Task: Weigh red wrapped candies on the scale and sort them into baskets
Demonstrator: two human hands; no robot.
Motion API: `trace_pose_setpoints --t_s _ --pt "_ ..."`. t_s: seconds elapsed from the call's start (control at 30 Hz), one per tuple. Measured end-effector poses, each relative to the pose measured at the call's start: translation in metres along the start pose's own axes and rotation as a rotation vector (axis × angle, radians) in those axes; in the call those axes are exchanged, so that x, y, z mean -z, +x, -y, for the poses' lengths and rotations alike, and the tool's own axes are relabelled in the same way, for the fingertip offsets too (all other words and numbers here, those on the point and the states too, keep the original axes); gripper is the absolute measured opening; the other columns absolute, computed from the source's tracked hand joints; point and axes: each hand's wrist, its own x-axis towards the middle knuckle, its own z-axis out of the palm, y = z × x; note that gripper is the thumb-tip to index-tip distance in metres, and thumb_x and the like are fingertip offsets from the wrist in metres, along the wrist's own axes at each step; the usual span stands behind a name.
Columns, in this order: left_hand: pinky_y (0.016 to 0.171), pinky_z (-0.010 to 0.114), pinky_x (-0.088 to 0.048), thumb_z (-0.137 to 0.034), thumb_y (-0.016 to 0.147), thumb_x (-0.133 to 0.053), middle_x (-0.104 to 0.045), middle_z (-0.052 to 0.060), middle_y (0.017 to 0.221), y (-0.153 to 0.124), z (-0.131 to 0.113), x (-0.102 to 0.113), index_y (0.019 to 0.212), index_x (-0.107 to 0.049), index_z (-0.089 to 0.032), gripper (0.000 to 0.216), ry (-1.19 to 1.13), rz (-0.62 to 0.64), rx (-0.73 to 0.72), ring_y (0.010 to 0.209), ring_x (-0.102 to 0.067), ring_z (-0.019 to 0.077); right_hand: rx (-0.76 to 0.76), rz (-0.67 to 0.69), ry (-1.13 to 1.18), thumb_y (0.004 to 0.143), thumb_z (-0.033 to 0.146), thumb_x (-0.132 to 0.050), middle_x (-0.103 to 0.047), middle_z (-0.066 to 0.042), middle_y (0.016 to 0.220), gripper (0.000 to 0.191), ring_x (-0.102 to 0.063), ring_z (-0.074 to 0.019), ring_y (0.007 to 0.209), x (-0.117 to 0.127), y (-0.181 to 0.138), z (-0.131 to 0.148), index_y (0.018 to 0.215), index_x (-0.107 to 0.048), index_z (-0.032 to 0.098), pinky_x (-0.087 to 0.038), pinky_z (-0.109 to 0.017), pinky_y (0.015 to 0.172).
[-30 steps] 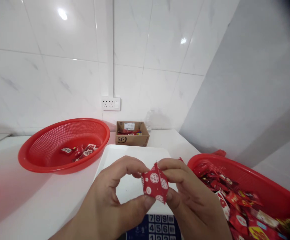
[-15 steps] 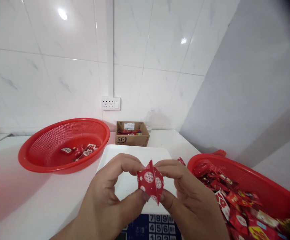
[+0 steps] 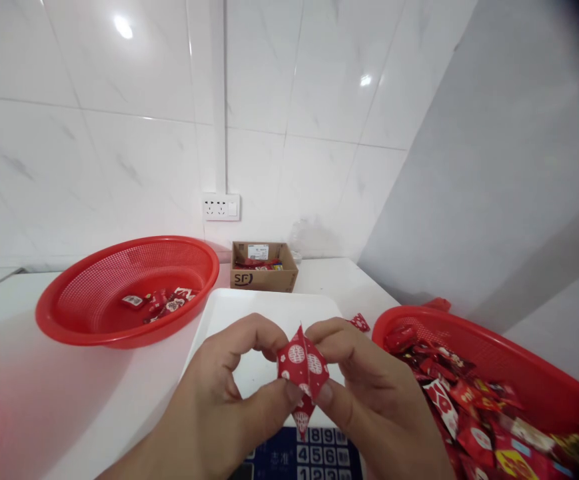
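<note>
In the head view, both hands meet low in the middle of the frame, curled in on one small red paper packet printed with white round emblems. The left hand has its thumb pressed against the packet's lower left face and its forefinger arched over to the top edge, the other fingers folded under. The right hand mirrors it, thumb on the lower right face and forefinger reaching the upper tip, so the packet is pinched between the two hands from both sides. The packet stands with a sharp point up and a narrower tip hanging down between the thumbs, a crease running down its middle. It is held in the air just above the white tray of a scale, whose blue keypad shows at the bottom edge under the thumbs. To the right of the right hand, near its knuckles, a red mesh basket lies on the white desk, heaped with red wrapped sweets. One loose red piece lies just beyond the right forefinger, between the tray and that basket. To the left and further back, well apart from the hands, another red basket holds a few wrapped pieces. A small cardboard box sits against the tiled wall under a wall socket.
</note>
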Motion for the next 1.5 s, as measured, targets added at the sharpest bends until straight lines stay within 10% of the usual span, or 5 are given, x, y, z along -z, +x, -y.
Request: trace_pose_setpoints --t_s 0.3,0.53,1.03,1.5 --pt "0.056 0.021 -0.046 -0.033 0.077 -0.069 -0.059 -0.001 0.071 0.008 0.007 0.003 0.083 -0.054 -0.02 0.021 -0.359 -0.008 0.023 0.061 -0.054 0.0099 0.11 -0.222 -0.169 0.088 0.021 -0.051 -0.062 -0.005 0.105 0.025 -0.06 -0.0187 0.099 -0.008 -0.005 -0.003 0.111 -0.056 0.031 -0.054 -0.033 0.08" --pt "0.058 0.019 -0.047 -0.032 0.083 -0.064 -0.059 -0.005 0.069 0.007 0.007 0.001 0.088 -0.049 -0.023 0.018 -0.453 0.045 0.005 0.062 -0.056 0.0088 0.363 -0.101 -0.464 0.081 0.01 -0.057 -0.054 -0.004 0.118 0.034 -0.056 -0.0197 0.106 -0.002 -0.004 -0.006 0.106 -0.062 0.033 -0.054 -0.036 0.085" --pt "0.062 0.026 -0.048 -0.031 0.074 -0.071 -0.059 0.003 0.08 0.003 -0.001 0.007 0.093 -0.071 -0.027 0.019 0.246 -0.093 -0.29 0.071 -0.053 0.015 0.207 -0.125 -0.291 0.084 0.029 -0.061 -0.06 -0.006 0.105 0.015 -0.059 -0.0209 0.098 -0.002 -0.002 0.0 0.098 -0.065 0.029 -0.054 -0.035 0.079" --pt "0.074 0.028 -0.049 -0.022 0.079 -0.066 -0.066 0.003 0.092 0.002 0.002 0.011 0.097 -0.07 -0.027 0.019 0.257 -0.027 -0.279 0.084 -0.058 0.0177 0.152 -0.057 -0.143 0.082 0.03 -0.063 -0.065 -0.003 0.097 0.011 -0.061 -0.0197 0.091 0.004 0.0 -0.003 0.093 -0.063 0.027 -0.053 -0.032 0.075"
